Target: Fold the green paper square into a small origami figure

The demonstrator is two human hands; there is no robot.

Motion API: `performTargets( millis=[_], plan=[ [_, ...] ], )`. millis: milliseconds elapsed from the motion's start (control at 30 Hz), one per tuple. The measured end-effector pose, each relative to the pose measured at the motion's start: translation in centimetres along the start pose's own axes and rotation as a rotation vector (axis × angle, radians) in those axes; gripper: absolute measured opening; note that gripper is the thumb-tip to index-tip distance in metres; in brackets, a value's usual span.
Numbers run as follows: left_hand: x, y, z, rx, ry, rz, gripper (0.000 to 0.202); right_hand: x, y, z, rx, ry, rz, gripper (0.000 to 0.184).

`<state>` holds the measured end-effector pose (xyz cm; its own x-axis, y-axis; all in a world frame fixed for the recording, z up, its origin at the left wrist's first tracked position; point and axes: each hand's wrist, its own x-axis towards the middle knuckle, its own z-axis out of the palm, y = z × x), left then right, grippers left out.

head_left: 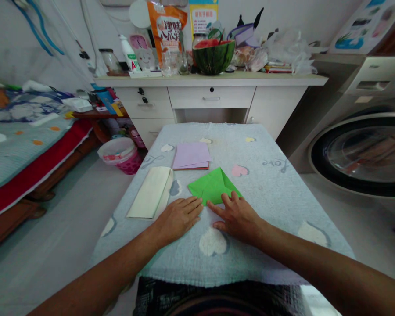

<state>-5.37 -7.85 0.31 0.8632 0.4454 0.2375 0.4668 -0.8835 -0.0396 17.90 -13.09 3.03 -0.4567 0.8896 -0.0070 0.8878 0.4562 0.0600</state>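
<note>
A green sheet of folded paper [206, 186] lies on the cloth-covered table, creased, with a folded flap on its right side. My left hand [179, 217] rests flat on the cloth, its fingertips at the paper's lower left edge. My right hand [235, 215] has its fingers spread, several fingertips touching the paper's lower right edge. Beyond the green paper is a stack of coloured paper [191, 154], lilac on top with a red edge showing beneath. To the left lies a folded cream paper [150, 193].
The table wears a pale blue cloth [270, 202] with heart patterns. Behind it stands a white cabinet [210, 97] carrying a cut watermelon [213, 59], an orange snack bag [167, 33] and jars. A washing machine [365, 145] is right; a pink bin [127, 158] and a bed [29, 145] are left.
</note>
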Motion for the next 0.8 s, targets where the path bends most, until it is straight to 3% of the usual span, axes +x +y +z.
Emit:
performTargets(
  millis=[333,800],
  plan=[
    [-0.5,-0.1,0.7,-0.012,0.047,0.003,0.031,-2.0,2.4,0.0,0.0,-0.006,-0.033,0.061],
    [-0.5,-0.1,0.9,-0.017,0.102,0.002,0.031,-6.1,6.7,1.7,0.003,0.069,0.062,0.048]
  ],
)
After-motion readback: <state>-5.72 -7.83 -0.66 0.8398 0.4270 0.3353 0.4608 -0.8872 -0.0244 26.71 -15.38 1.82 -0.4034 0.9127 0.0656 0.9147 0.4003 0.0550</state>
